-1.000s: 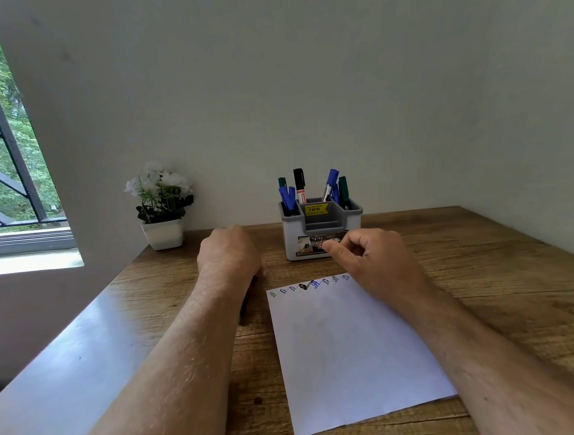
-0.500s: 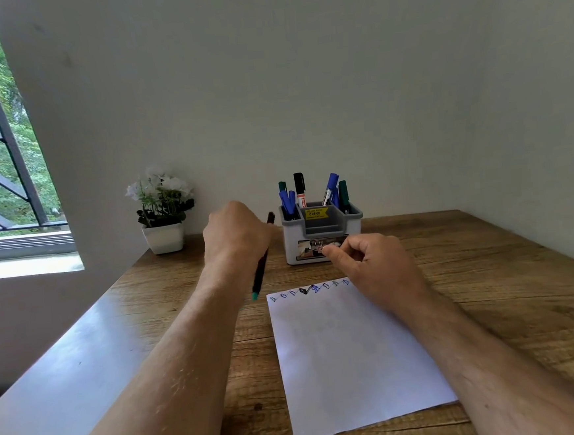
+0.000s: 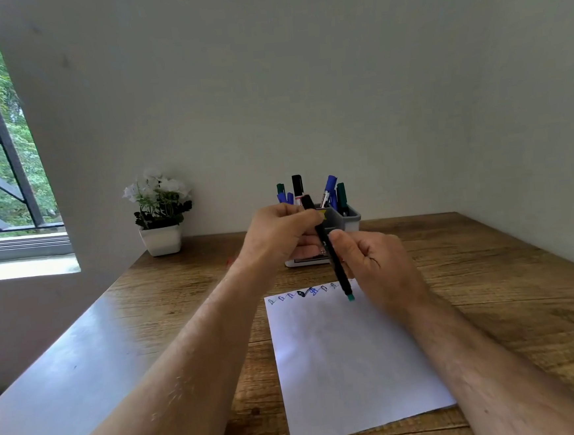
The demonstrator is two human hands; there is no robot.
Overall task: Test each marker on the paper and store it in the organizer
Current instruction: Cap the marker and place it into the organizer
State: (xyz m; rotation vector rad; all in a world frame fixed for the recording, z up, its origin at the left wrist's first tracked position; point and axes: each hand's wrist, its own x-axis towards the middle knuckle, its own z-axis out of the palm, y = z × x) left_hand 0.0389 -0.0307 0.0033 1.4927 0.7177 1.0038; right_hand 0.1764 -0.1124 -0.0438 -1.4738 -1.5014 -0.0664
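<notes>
My left hand [image 3: 280, 231] grips the upper part of a black marker [image 3: 329, 251] with a teal end, held above the table in front of the organizer. The marker slants down to the right, its teal end just over the top edge of the white paper [image 3: 344, 357]. My right hand [image 3: 375, 265] is beside the marker's lower half with thumb and fingers curled at the barrel. A row of small blue, teal and black scribbles runs along the paper's top edge. The grey and white organizer [image 3: 349, 221] stands behind my hands with several blue, green and black markers upright in it.
A white pot of white flowers [image 3: 160, 223] stands at the back left of the wooden table [image 3: 507, 285]. A wall runs close behind the organizer and along the right. A barred window opens at the left.
My left hand lifted the black marker from the table left of the paper and carried it right, in front of the organizer. My right hand rose from the paper's top edge to meet it.
</notes>
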